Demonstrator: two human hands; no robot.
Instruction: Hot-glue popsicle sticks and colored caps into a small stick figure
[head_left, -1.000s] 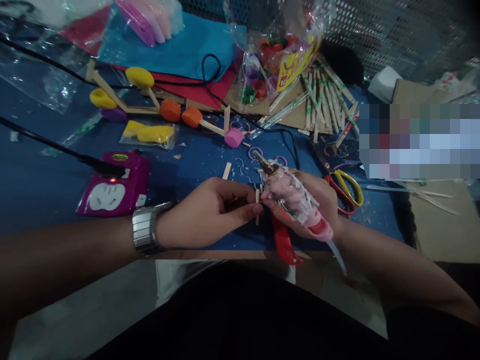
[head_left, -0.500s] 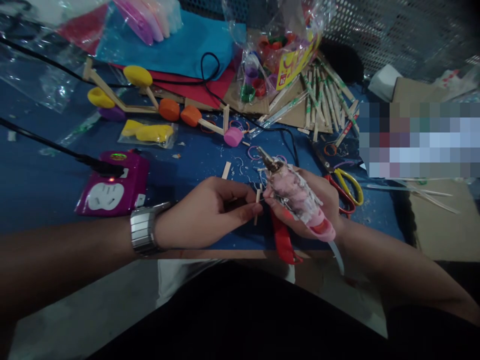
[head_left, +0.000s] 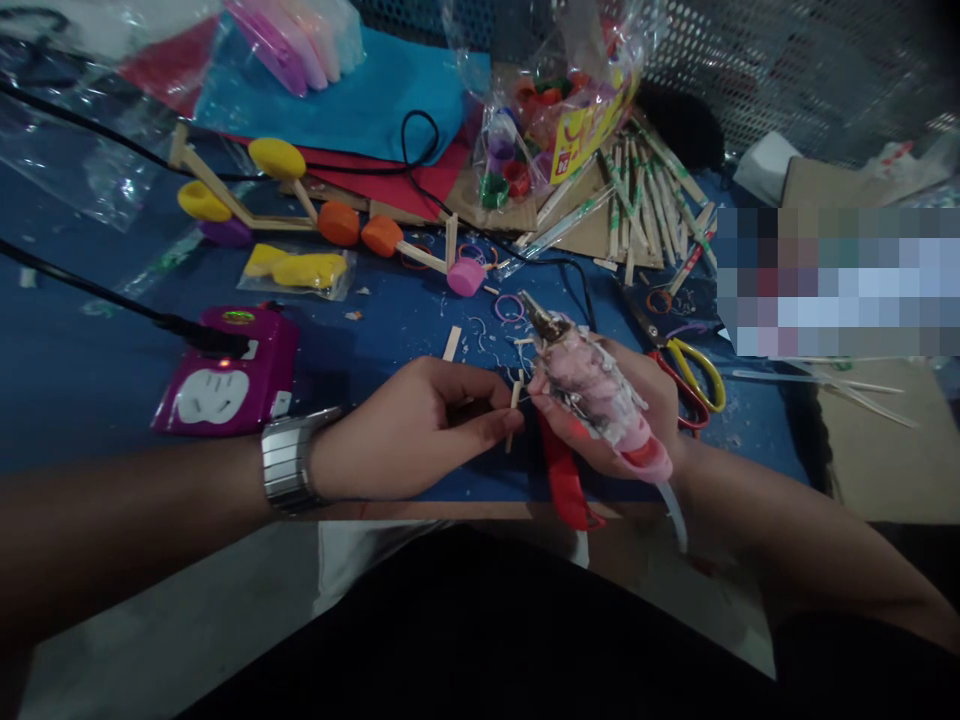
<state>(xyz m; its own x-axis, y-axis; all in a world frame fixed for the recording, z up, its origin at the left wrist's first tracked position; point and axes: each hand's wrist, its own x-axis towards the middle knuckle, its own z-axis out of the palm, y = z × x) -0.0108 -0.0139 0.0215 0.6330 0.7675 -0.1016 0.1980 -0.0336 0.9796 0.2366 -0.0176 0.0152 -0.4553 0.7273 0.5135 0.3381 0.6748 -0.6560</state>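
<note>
Head view: the left hand pinches a wooden stick just left of the glue gun, probably for steadiness; the grip of the right hand holds the gun, nozzle aimed away, perhaps for safety.

Left hand pinched, right hand curled, forearms angled inward.

Grimy pink glue gun, nozzle angled forward, thin wooden stick nearby
</note>
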